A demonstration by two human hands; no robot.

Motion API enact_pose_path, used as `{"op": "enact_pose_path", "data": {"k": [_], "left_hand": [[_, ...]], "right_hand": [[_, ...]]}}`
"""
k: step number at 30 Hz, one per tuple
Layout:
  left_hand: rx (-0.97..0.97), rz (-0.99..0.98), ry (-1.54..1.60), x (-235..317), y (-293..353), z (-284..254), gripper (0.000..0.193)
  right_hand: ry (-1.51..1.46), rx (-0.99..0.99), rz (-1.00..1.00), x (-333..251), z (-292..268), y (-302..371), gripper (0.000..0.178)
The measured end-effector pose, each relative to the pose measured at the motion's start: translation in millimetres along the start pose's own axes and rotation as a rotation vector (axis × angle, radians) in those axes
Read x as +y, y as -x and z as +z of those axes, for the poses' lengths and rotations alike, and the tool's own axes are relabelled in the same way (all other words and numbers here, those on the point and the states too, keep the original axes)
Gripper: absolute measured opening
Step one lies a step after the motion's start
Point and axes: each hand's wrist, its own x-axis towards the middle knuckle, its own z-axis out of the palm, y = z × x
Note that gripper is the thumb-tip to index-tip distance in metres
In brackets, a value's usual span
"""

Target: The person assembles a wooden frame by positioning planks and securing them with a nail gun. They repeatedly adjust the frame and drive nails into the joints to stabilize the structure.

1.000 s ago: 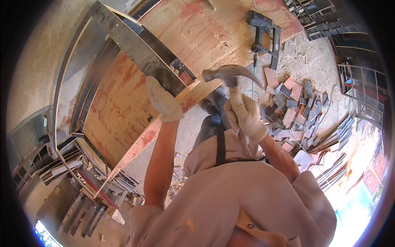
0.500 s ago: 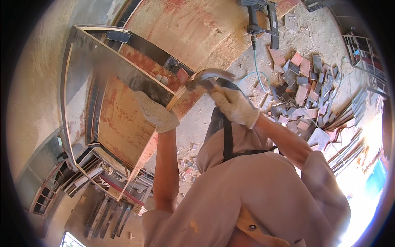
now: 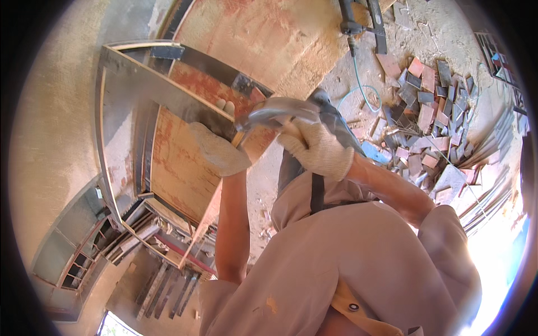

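Observation:
My left hand point(image 3: 222, 150), in a pale knit glove, grips the end of a dark board point(image 3: 168, 87) with light wooden edges. Its fingertips show on the board's far side. This board forms one side of a long rectangular frame that stretches away to the left. My right hand point(image 3: 319, 148), gloved too, is closed round the handle of a hammer point(image 3: 274, 112). The motion-blurred hammer head lies over the board's end, just beyond my left hand; whether it touches the wood I cannot tell.
A large stained wooden sheet point(image 3: 246, 42) lies beyond the frame. At the top is a black nail gun point(image 3: 351, 25) with a thin green air hose point(image 3: 358, 78). Many wood offcuts point(image 3: 426, 106) are heaped on the right. Dark timber lengths point(image 3: 162, 291) lie at lower left.
The hammer has swung left toward the board's end. My left hand keeps its hold there. The whole view has shifted slightly, and the nail gun sits higher in the picture.

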Motion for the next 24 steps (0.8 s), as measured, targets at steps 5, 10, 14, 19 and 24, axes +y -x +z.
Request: {"op": "enact_pose_path", "data": {"k": [5, 10, 14, 19, 24], "left_hand": [[-0.076, 0.143, -0.192, -9.7, -7.0, -14.4, 0.069], [0.009, -0.068, -0.003, 12.5, 6.8, 23.8, 0.07], [-0.086, -0.166, 0.122, 3.8, -6.6, 15.0, 0.071], [-0.289, 0.846, -0.636, 35.9, -31.1, -17.2, 0.061], [-1.385, 0.735, -0.779, 90.9, -90.3, 36.2, 0.039]], "right_hand": [[-0.208, 0.125, 0.03, -5.5, -1.4, -3.2, 0.04], [-0.024, 0.262, 0.142, 31.8, 52.5, 10.2, 0.044], [-0.102, 0.474, 0.106, 26.6, 78.7, 44.3, 0.041], [-0.043, 0.792, -0.231, -3.9, 150.3, 82.5, 0.022], [0.243, 0.899, -0.28, 47.9, 201.6, 69.5, 0.01]]}}
